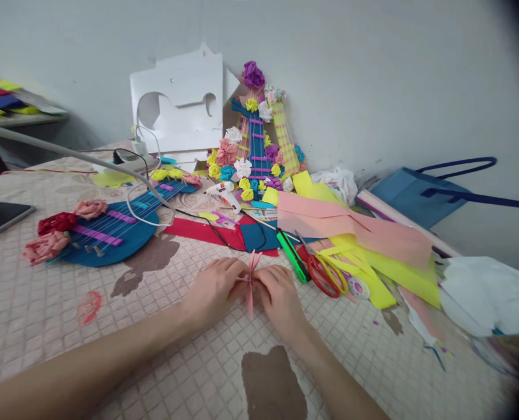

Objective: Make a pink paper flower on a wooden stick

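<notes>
Between my two hands is a small piece of folded pink crepe paper (250, 300), pinched at its middle and fanning out above and below. My left hand (216, 290) grips it from the left with the fingertips closed. On the other side my right hand (281, 297) pinches the same paper, its fingers curled together. The fingertips nearly meet and hide the pinched centre. Left of them lies a blue paper guitar (111, 248) with purple bars, strings and paper roses (45, 247) on its edge. A pink paper scrap (90, 307) rests on the tablecloth.
Right of my hands lie a green box cutter (293, 255), red-and-yellow scissors (325, 274) and a roll of tape (358, 287). Behind are a white glue gun (225, 194) with its cord, pink sheets (351, 224) and decorated guitars (257, 140). A phone (1, 219) lies far left.
</notes>
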